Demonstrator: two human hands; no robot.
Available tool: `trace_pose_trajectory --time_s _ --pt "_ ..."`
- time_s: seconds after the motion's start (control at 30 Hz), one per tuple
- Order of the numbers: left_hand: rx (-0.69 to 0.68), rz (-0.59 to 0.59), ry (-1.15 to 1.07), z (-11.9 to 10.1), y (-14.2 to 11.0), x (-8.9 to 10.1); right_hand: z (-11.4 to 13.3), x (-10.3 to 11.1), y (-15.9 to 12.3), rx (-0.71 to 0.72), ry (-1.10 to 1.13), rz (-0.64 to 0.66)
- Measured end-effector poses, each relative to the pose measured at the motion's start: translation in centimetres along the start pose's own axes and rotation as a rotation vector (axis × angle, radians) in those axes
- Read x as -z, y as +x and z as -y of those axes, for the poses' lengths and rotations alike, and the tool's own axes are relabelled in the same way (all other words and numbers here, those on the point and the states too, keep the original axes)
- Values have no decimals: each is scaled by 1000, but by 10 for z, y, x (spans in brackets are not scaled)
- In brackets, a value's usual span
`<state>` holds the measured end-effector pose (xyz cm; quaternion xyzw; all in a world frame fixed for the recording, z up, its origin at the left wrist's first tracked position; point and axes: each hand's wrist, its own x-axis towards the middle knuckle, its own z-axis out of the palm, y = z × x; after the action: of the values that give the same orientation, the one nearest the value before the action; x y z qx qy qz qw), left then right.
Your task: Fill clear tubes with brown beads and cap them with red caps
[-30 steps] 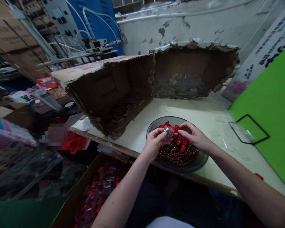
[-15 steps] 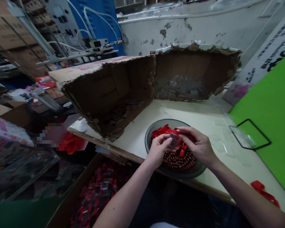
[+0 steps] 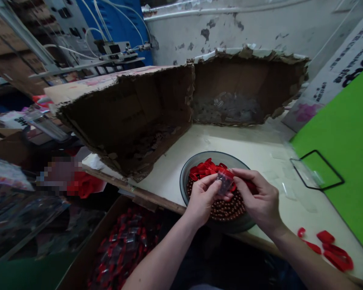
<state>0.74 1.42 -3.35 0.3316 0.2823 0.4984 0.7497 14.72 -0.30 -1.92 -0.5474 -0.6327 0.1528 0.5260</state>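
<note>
Over a metal bowl, my left hand pinches a small clear plastic container with a red cap at its upper end. The fingertips of my right hand are closed at the edge of that red cap. Another bit of red shows under the right fingers, partly hidden. Inside the bowl, red plastic pieces lie at the back, and shiny brown beads fill the front. The container's contents are too dark to make out.
Two torn cardboard boxes stand behind the bowl, one holding clear plastic pieces. Red pieces lie on the table at right, by a green panel with a black wire frame. Below left, a carton holds many red-capped containers.
The clear container has tilted more upright, its red cap now showing plainly. My right hand has shifted slightly right and down. The view has moved a little to the right.
</note>
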Motion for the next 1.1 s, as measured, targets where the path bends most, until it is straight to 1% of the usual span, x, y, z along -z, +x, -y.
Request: trace_pose_trajectory --time_s 0.03,0.1,0.17,0.2,0.23,0.3,0.43,0.47,0.5,0.6,0.63,0.67,0.7,0.77,0.83,0.87,1.0,1.03,1.1 --pt "-9 14 30 -1 0 0 1 1 -1 -3 4 -2" --pt "-18 34 82 -3 0 1 1 4 -4 54 -37 1" --pt "-16 30 117 -4 3 3 -2 7 -5 118 -83 11" --pt "-10 25 123 -4 5 4 -5 9 -5 125 -88 26" --pt "-1 25 119 -4 7 5 -7 10 -3 110 -75 50" --pt "32 42 99 -4 12 7 -13 12 4 27 -12 108" --pt "119 121 130 -4 17 8 -14 9 29 -134 183 169" --pt "143 143 159 -3 17 8 -13 7 36 -179 274 218" --pt "167 163 192 -3 17 8 -11 4 42 -238 385 298" --pt "207 185 300 -2 15 8 -6 -4 55 -467 708 614" --pt "202 180 339 -2 15 8 -5 -7 56 -530 778 692" --pt "180 166 381 -3 15 8 -4 -10 57 -578 827 744" --pt "141 143 425 -3 14 6 -3 -12 56 -614 855 768" --pt "15 79 515 -3 13 3 0 -16 52 -661 864 762" --pt "-108 15 588 -2 9 0 5 -20 45 -679 842 718" --pt "-143 -3 619 -1 6 -2 8 -22 41 -678 834 688" --pt "-159 -1 725 3 -5 -1 12 -27 25 -630 845 569" --pt "-159 1 744 4 -7 0 11 -28 21 -632 849 558" --pt "-148 0 757 7 -7 4 6 -29 16 -682 858 554"
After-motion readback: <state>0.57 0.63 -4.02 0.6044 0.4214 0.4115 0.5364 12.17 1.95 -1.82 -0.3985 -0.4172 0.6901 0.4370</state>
